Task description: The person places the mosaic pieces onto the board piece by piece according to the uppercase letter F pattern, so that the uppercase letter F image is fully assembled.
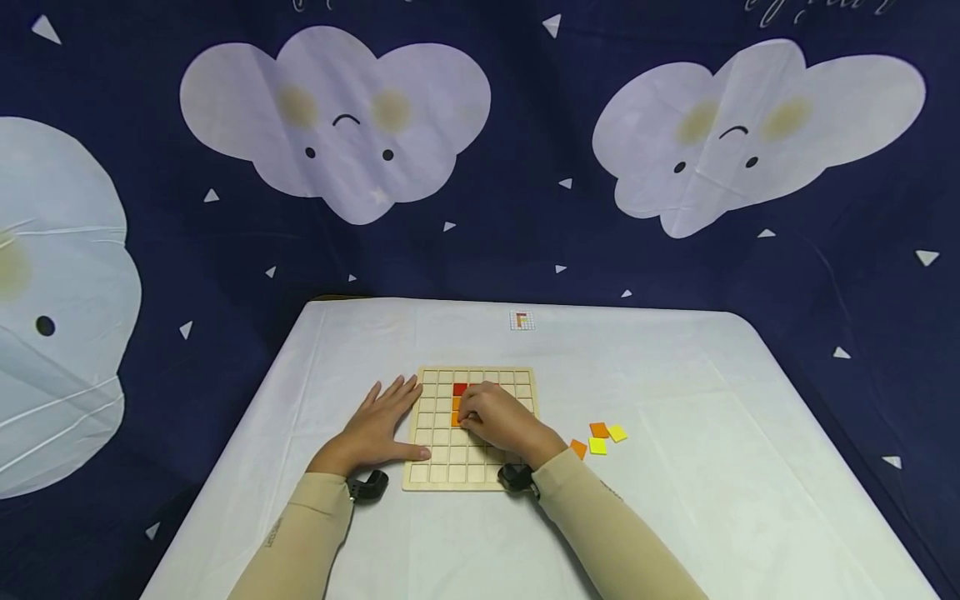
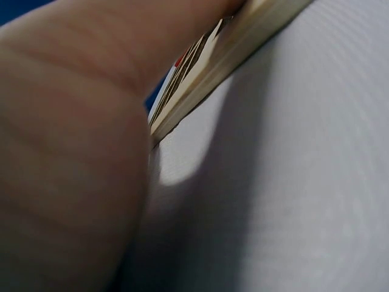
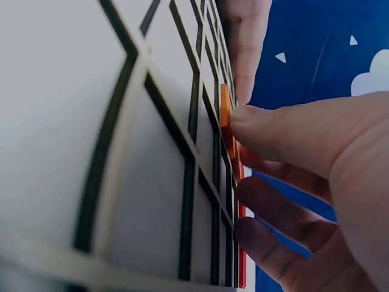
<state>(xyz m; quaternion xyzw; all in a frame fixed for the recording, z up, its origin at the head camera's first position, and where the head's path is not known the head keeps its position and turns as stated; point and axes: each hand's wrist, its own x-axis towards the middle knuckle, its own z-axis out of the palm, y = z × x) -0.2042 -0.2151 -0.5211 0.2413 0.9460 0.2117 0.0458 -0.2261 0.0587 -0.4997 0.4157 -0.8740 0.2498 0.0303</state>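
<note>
Orange thin square tile (image 3: 225,115) under the thumb of the right hand (image 1: 501,417), upon the pale wooden gridded board (image 1: 457,474).
Whether its curled fingers pinch the tile, I cannot tell. The left hand (image 1: 375,432) lies spread at the board's left edge, seemingly to steady it. Loose yellow squares (image 1: 597,446) and orange squares (image 1: 598,430) lie right of the board, handy for the right hand; a small white patterned card (image 1: 521,320) sits beyond it.

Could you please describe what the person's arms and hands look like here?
The left hand and right hand are bare, without gloves. The left sleeve and right sleeve are long and beige; the left carries small dark lettering, unreadable here, the right a faint dark marking. A compact black device sits at each wrist.
</note>
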